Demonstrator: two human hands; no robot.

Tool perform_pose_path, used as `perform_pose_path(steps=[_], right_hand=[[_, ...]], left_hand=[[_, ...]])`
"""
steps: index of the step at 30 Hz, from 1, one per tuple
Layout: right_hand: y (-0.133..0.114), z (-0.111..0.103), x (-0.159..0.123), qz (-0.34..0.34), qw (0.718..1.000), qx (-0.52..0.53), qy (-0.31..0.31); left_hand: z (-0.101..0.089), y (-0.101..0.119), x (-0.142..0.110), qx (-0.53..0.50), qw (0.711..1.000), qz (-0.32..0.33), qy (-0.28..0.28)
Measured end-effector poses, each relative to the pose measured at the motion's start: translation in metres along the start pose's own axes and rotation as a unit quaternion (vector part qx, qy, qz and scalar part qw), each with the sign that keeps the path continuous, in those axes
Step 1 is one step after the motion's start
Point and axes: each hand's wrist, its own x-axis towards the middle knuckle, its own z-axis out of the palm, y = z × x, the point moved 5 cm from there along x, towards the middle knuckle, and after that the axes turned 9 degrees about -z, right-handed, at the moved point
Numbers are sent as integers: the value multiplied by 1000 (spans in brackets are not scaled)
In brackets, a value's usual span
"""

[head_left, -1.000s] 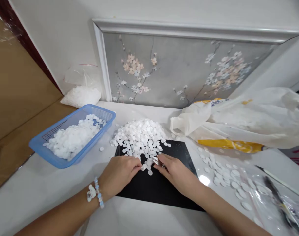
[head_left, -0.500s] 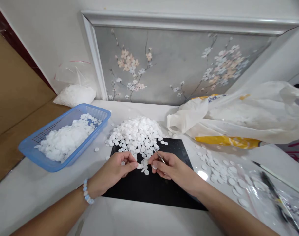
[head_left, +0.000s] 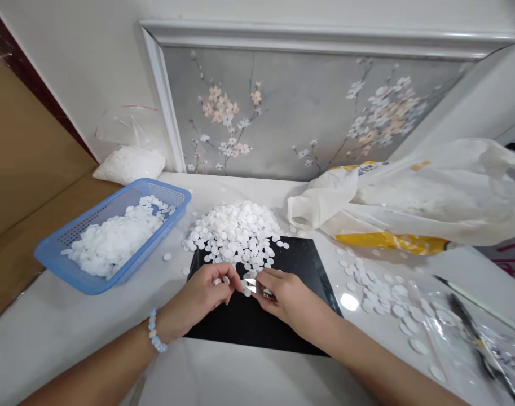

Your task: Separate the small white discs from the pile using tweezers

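Note:
On the black mat [head_left: 257, 327], near the front of a heap of small white discs [head_left: 240, 225], my two hands are close together. My right hand [head_left: 282, 290] is closed round a pair of metal tweezers [head_left: 252, 285], whose shiny tips point left among a few discs. Curled fingers of my left hand [head_left: 212, 287] hold some white discs [head_left: 221, 280], with thumb and forefinger beside the tweezer tips. Whether the tips grip a disc, I cannot tell.
To the left stands a blue plastic basket [head_left: 179, 206] of white discs, with a filled clear bag [head_left: 130, 163] behind it. A white and yellow plastic bag [head_left: 409, 208] lies at right. Nearer are scattered discs [head_left: 375, 290], a black-handled tool [head_left: 469, 321] and clear bags [head_left: 447, 338].
My right hand has turned over and moved slightly left, bringing the tweezer tips to point at my left hand. My left fingers have curled in more. The black mat has shifted a little.

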Motion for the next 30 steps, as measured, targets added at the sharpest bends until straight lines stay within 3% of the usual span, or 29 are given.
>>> perform_pose_path(steps=[4,6,9,14,19,23,26,28,30], right_hand=[[3,-4,1,33,998,42,25],[7,-6,1,80,992,90,38],[11,-9,0,107,981,156,51],[19,-11,-1,132,960,241,47],[19,-12,0,125,958,252,62],[15,-10,2,76,990,97,71],[10,-6,3,-6,997,-2,76],[10,-3,3,-32,996,-23,76],[14,-5,3,-8,996,-22,86]], left_hand=[[3,-3,0,50,999,-13,11],[1,-2,0,118,991,17,64],[2,0,1,254,953,86,142],[11,-3,4,328,920,151,150],[4,0,3,254,944,135,161],[-3,-2,5,66,989,68,116],[-3,-4,7,-52,997,26,57],[-4,-4,9,-66,996,25,50],[-5,-5,12,-41,997,28,57]])
